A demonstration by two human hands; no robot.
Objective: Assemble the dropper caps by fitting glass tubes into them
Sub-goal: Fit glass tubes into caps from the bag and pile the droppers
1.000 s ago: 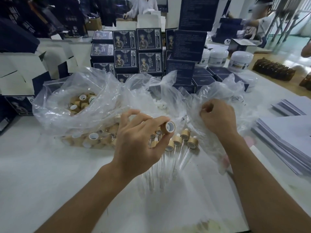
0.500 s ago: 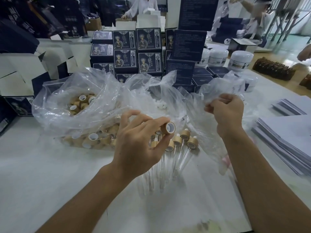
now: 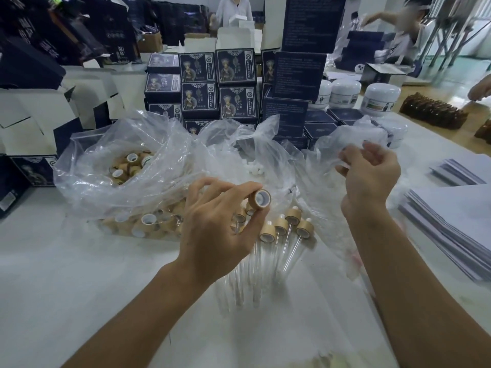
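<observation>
My left hand (image 3: 220,229) hovers over the white table (image 3: 66,274) and pinches a wood-coloured dropper cap (image 3: 259,199) between thumb and forefinger, its open white end facing me. Below it lie several assembled droppers (image 3: 281,229), caps with glass tubes pointing towards me. My right hand (image 3: 369,176) is raised over a clear plastic bag (image 3: 318,187), fingers curled. It seems to pinch a thin glass tube (image 3: 332,158), hard to see against the plastic. A clear bag of loose caps (image 3: 127,168) sits to the left.
A middle bag holds small white bulbs (image 3: 252,166). Stacked dark blue boxes (image 3: 218,83) and white jars (image 3: 382,96) stand behind the bags. Paper stacks (image 3: 451,213) lie at the right, amber bottles (image 3: 433,112) beyond them. Other people work at the back.
My right hand has lifted up and to the right out of the plastic bag, its fingers loosening. My left hand has kept the cap nearly still.
</observation>
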